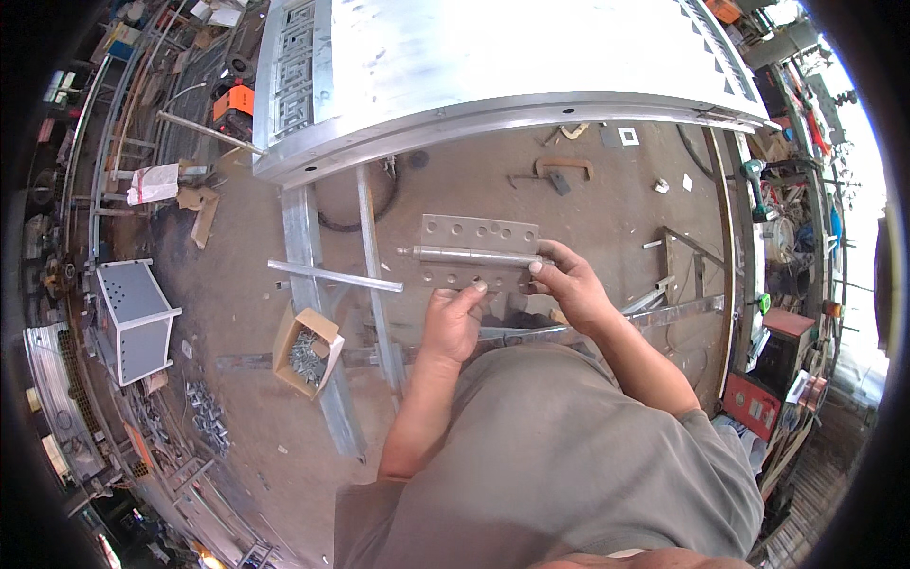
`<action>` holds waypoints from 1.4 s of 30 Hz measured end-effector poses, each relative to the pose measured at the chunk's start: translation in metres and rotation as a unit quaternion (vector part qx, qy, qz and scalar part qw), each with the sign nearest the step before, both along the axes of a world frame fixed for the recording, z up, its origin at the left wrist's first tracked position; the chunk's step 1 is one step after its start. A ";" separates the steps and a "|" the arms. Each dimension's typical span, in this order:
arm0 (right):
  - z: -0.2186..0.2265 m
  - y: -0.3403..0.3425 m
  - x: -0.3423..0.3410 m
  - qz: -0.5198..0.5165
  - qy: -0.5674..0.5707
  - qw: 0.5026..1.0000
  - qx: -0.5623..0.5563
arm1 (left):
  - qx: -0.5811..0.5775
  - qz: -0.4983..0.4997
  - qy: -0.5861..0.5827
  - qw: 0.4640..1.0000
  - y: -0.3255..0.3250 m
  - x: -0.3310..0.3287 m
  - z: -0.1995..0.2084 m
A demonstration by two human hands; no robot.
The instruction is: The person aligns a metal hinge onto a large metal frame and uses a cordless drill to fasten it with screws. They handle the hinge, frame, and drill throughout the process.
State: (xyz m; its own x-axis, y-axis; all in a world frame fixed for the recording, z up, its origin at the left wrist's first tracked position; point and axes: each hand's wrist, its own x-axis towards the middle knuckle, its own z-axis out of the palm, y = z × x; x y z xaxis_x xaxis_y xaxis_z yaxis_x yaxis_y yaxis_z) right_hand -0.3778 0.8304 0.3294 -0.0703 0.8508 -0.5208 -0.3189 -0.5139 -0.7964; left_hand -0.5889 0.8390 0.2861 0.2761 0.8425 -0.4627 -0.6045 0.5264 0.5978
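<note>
A grey metal butt hinge point(479, 230) is held out in front of me, its two leaves spread and a row of round holes along each. Its pin barrel runs sideways across the middle, with a pointed tip at the left end. My left hand point(456, 318) grips the lower leaf from below, thumb lying near a hole. At the barrel's right end, my right hand point(572, 286) pinches the hinge between thumb and fingers. Most of the left fingers are hidden behind the leaf.
A large shiny metal panel point(474, 57) rests on supports ahead. Left of me, a cardboard box point(310, 353) of screws sits by a steel beam point(332, 408), near a loose metal strip point(334, 276). A clamp point(569, 168) lies on the floor; a grey-sided frame box point(140, 318) stands far left.
</note>
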 end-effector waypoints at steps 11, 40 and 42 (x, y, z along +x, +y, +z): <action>-0.003 -0.003 -0.004 0.017 -0.013 1.000 0.007 | -0.005 0.019 -0.053 0.998 -0.003 -0.003 0.003; 0.007 -0.007 -0.007 0.032 -0.002 0.999 0.010 | -0.019 0.044 -0.073 0.996 -0.005 -0.003 0.009; 0.007 -0.007 -0.006 0.031 0.005 0.999 0.022 | -0.024 0.050 -0.068 0.996 -0.005 -0.002 0.010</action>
State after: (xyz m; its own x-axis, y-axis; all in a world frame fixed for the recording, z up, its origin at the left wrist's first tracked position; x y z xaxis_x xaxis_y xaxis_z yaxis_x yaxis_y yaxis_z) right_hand -0.3841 0.8230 0.3363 -0.1293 0.8667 -0.4818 -0.2954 -0.4975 -0.8157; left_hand -0.5908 0.8338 0.2959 0.2551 0.8464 -0.4675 -0.7289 0.4860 0.4822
